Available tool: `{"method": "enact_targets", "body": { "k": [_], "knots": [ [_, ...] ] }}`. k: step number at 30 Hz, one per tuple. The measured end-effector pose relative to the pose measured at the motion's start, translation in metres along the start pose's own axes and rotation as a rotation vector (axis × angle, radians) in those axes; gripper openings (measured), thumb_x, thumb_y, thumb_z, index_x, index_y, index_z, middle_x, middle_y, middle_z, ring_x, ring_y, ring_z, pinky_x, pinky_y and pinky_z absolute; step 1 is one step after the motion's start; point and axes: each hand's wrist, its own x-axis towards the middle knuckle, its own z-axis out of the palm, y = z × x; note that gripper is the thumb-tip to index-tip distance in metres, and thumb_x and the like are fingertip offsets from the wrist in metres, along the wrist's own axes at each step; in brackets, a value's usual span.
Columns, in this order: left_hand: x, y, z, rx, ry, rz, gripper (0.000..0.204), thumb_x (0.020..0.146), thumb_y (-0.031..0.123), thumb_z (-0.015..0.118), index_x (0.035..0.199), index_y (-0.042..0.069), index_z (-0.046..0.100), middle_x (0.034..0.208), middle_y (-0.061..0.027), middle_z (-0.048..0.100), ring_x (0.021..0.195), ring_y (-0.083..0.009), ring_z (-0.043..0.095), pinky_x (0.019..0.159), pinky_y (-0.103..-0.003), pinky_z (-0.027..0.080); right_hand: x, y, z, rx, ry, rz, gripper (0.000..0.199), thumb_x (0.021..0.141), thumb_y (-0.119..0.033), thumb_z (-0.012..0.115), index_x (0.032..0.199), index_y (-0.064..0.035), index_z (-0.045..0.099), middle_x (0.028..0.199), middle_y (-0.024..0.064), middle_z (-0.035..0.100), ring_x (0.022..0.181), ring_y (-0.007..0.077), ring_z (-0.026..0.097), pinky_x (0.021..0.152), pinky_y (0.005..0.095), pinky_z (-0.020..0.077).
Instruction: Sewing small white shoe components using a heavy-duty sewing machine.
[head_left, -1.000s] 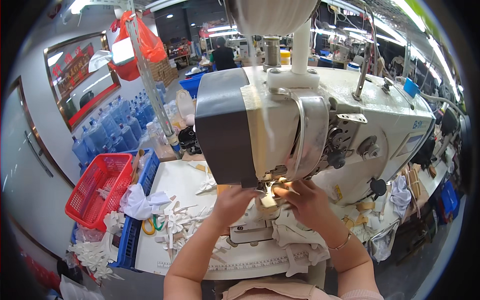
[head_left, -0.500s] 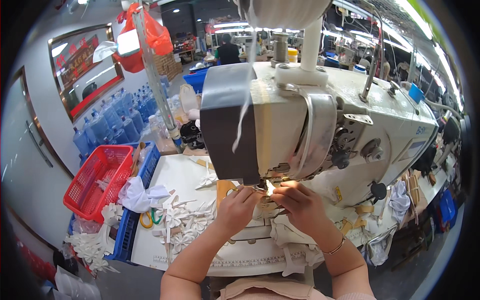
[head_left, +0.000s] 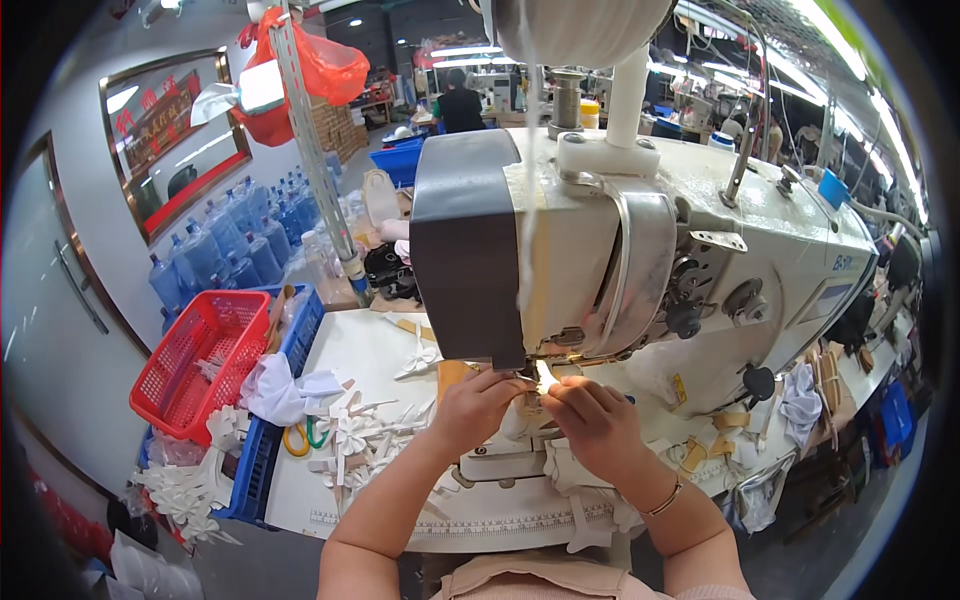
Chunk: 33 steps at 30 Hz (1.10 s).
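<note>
Under the head of a white and dark-grey sewing machine (head_left: 465, 240), my two hands work close together. My right hand (head_left: 598, 425) is closed, its fingertips pinching a small white piece (head_left: 545, 376) lit by the machine's lamp. My left hand (head_left: 475, 408) is closed too, with thumb and fingers pressed together at the piece's left side; what they hold is too small to make out. White cut pieces (head_left: 562, 470) lie on the table just below my right hand. To the left of my left hand is a pile of white flower-shaped pieces (head_left: 355, 437).
Scissors with yellow and green handles (head_left: 296, 440) lie beside the pile. A blue crate (head_left: 255, 465) and a red basket (head_left: 160, 385) stand at the left. Tan strips (head_left: 695, 455) lie at the right. A person (head_left: 459, 105) is far behind.
My right fingers have bunched closer together around the white piece and turned slightly. My left hand stays nearly in place. The view has shifted a little.
</note>
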Motion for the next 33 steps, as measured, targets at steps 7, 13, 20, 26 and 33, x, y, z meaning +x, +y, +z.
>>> {"method": "enact_targets", "body": {
  "k": [7,13,20,26,33],
  "knots": [
    [0.007,-0.023,-0.013,-0.460,-0.216,-0.479,0.018,0.076,0.011,0.068,0.091,0.003,0.065,0.083,-0.0112,0.062,0.072,-0.0272,0.060,0.063,-0.033,0.045,-0.017,0.077,0.019,0.075,-0.134,0.144,0.023,0.068,-0.009,0.063,0.089,-0.0162,0.067,0.064,0.0050,0.060,0.059,0.0253,0.058,0.053,0.0335,0.0464],
    [-0.011,0.000,0.014,-0.036,0.200,-0.091,0.024,0.068,0.002,0.070,0.092,0.005,0.064,0.086,-0.0101,0.064,0.073,-0.0275,0.061,0.062,-0.035,0.050,-0.004,0.037,-0.002,0.280,-0.081,0.059,0.041,0.063,-0.003,0.066,0.100,-0.0177,0.061,0.094,-0.0014,0.063,0.081,0.0213,0.060,0.063,0.0318,0.0515],
    [-0.002,0.010,0.013,0.106,0.215,0.062,0.025,0.063,0.000,0.071,0.086,0.009,0.067,0.088,-0.0044,0.066,0.079,-0.0208,0.064,0.068,-0.030,0.051,-0.008,0.042,-0.001,0.278,-0.031,0.021,0.041,0.063,-0.004,0.068,0.102,-0.0158,0.060,0.103,-0.0018,0.063,0.085,0.0200,0.061,0.067,0.0304,0.0523],
    [-0.005,0.006,0.012,0.067,0.200,0.009,0.026,0.062,0.002,0.072,0.087,0.011,0.067,0.087,-0.0041,0.066,0.076,-0.0213,0.062,0.066,-0.031,0.049,-0.005,0.035,0.000,0.197,-0.048,-0.044,0.037,0.063,-0.012,0.070,0.098,-0.0129,0.060,0.103,-0.0017,0.062,0.089,0.0194,0.061,0.068,0.0309,0.0533],
    [-0.004,0.003,0.014,0.076,0.197,-0.023,0.020,0.063,0.004,0.073,0.080,0.010,0.066,0.084,-0.0035,0.066,0.073,-0.0220,0.062,0.065,-0.032,0.049,-0.003,0.037,0.001,0.222,-0.068,-0.022,0.038,0.063,-0.010,0.070,0.100,-0.0123,0.060,0.101,-0.0015,0.062,0.084,0.0194,0.061,0.069,0.0309,0.0528]
  ]
}}
